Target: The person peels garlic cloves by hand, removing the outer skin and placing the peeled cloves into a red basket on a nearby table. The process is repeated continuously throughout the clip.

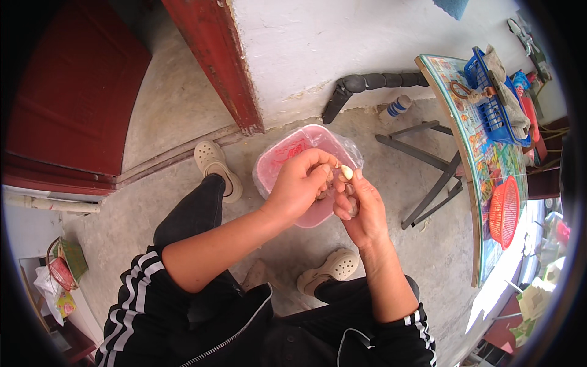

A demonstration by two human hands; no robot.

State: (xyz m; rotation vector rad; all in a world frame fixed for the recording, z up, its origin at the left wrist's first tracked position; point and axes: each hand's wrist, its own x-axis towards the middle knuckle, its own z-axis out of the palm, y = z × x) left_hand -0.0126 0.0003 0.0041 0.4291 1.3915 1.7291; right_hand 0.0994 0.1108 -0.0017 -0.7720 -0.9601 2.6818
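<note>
A pale peeled garlic clove [347,172] sits at the thumb and fingertips of my right hand [367,202]. More cloves, apparently unpeeled [352,206], are tucked against the curled fingers of that hand. My left hand [298,183] meets it from the left, thumb and forefinger bent together beside the clove; what lies between those fingertips is too small to make out. Both hands are above a pink plastic bin [321,219] with a clear plastic bag liner [355,151] around its rim. Brownish scraps inside it are partly hidden by my hands.
To the right stands a folding-leg table [488,192] bearing a blue basket [497,110] and a red colander [504,213]. Below it are grey metal legs [426,156]. A black padded pipe [380,81] runs along the wall. My beige clogs [213,160] flank the bin; a red doorframe [215,59] rises behind.
</note>
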